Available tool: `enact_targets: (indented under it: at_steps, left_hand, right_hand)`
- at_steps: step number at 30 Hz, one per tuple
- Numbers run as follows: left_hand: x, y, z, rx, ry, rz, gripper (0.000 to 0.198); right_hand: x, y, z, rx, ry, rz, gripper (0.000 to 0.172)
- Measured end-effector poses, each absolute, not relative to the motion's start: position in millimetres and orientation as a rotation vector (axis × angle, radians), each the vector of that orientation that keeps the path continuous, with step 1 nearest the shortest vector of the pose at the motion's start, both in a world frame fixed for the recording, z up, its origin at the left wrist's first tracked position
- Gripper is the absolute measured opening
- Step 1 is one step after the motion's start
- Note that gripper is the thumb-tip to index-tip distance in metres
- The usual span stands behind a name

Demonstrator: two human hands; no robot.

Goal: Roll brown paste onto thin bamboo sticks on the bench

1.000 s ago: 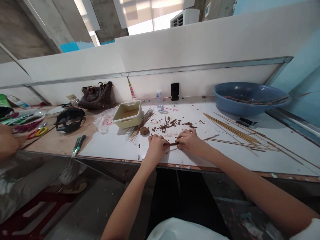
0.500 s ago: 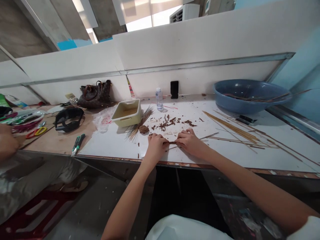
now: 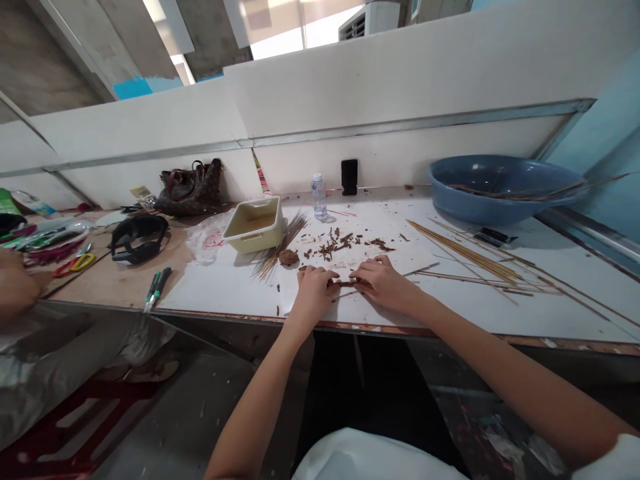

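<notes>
My left hand (image 3: 313, 290) and my right hand (image 3: 381, 283) lie close together on the white table top (image 3: 235, 287), palms down, fingers curled. Between them runs a thin stick coated in brown paste (image 3: 345, 283), and both hands press on it. Just beyond the hands lie scattered brown crumbs (image 3: 340, 245) and a small brown lump (image 3: 289, 257). A fan of thin bamboo sticks (image 3: 280, 245) lies to the left of the lump.
A cream tray (image 3: 254, 225), a small water bottle (image 3: 319, 197) and a black phone (image 3: 349, 177) stand behind. A blue basin (image 3: 500, 188) sits at right, long sticks (image 3: 470, 257) beside it. Green pliers (image 3: 157, 288), a black mask (image 3: 137, 238), a handbag (image 3: 193, 188) lie left. Another person's hand (image 3: 15, 287) is far left.
My hands have shifted slightly along the coated stick, staying pressed on it. The view tilted a little; nothing else on the table moved.
</notes>
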State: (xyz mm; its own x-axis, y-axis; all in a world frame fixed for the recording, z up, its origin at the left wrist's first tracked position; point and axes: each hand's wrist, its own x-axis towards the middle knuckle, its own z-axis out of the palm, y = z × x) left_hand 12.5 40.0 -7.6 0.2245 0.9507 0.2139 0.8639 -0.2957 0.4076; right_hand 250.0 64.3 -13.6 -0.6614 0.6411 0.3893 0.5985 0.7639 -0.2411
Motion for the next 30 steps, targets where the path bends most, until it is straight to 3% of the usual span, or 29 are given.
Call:
enact_targets:
  at_steps: [9,18,25,30]
  left_hand:
    - [21,33,-3,2.336,1.714,0.605,0.024]
    - [24,35,1,2.314,1.662,0.619,0.017]
    - [28,41,-3,2.315,1.654,0.643,0.010]
    - [24,41,-7,2.368,1.618,0.679,0.017]
  right_hand:
    - [248,56,-3,-0.944,-2.520,0.219,0.017]
    - [240,60,-15,-0.984,-2.449,0.206,0.023]
    - [234,59,-17,-0.917,-2.463,0.114,0.034]
    - [236,53,-21,-0.927,-2.484,-0.078,0.030]
